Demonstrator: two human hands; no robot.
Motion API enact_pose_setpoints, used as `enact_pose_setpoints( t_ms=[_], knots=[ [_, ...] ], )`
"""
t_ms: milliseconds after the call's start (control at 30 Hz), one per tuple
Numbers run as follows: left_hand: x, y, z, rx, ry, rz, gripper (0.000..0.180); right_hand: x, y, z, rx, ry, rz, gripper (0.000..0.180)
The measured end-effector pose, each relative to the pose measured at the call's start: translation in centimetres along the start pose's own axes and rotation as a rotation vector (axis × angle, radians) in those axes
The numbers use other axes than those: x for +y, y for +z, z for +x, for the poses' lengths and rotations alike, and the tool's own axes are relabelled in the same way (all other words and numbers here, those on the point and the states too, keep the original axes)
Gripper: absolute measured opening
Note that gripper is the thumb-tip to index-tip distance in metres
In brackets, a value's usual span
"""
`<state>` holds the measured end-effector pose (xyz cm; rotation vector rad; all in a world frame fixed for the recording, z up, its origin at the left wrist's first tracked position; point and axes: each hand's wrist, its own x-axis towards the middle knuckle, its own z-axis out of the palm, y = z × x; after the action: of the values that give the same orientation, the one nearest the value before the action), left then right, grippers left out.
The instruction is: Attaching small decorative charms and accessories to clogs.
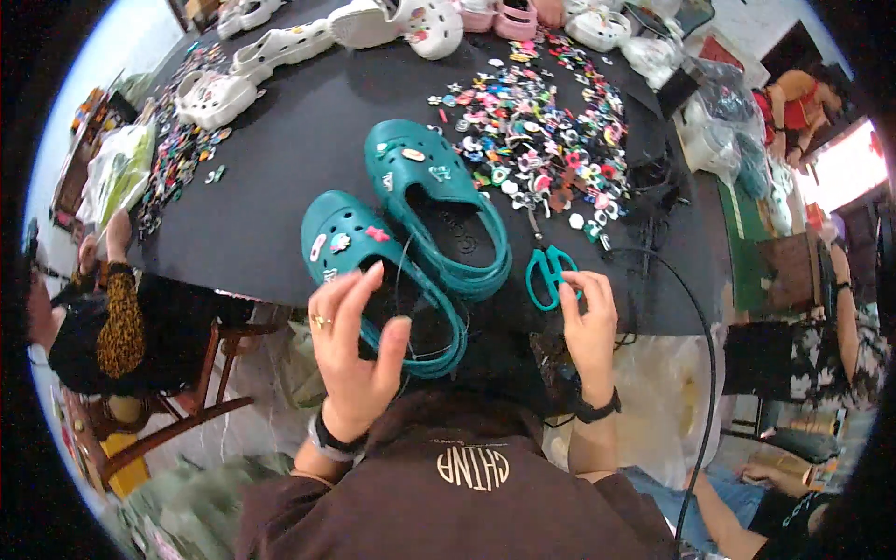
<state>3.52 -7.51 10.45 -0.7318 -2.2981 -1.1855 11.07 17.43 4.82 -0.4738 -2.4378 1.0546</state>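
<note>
Two teal clogs stand side by side on the black table, toes pointing away from me. The nearer left clog (329, 218) carries several small charms, among them a pink one and a multicoloured one. Further back, the right clog (420, 159) has pale and teal charms. A thin clear loop (399, 280) shows between the two. My left hand (355, 331) hovers over the left clog's opening, fingers apart and holding nothing. By the table's near edge, my right hand (589, 322) has thumb and fingertips closed at one handle loop of the teal scissors (544, 280).
Loose colourful charms (551, 131) are heaped right of the clogs, with another strip of them (173, 140) at far left. White clogs (280, 47) line the back edge. A black cable (691, 299) curves down on the right. People sit at both sides.
</note>
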Motion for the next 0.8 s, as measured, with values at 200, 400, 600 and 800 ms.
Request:
enact_pose_setpoints(
  t_ms=[200,400,600,800],
  knots=[
    [-0.9,2.0,-1.0,-0.015,-0.054,0.158,0.039,2.2,2.9,0.9,0.088,0.017,-0.462,0.045],
    [-1.1,-0.1,-0.5,0.170,-0.364,-0.354,0.032,2.8,2.5,0.9,0.140,0.026,-0.422,0.037],
    [-1.3,-1.6,-0.5,0.374,-0.424,-0.776,0.032,1.0,-1.9,-2.0,-0.225,0.467,0.815,0.039],
    [-0.8,-1.4,-0.9,0.036,-0.574,-0.552,0.030,0.1,-1.4,-4.1,-0.554,0.441,1.394,0.093]
  ],
)
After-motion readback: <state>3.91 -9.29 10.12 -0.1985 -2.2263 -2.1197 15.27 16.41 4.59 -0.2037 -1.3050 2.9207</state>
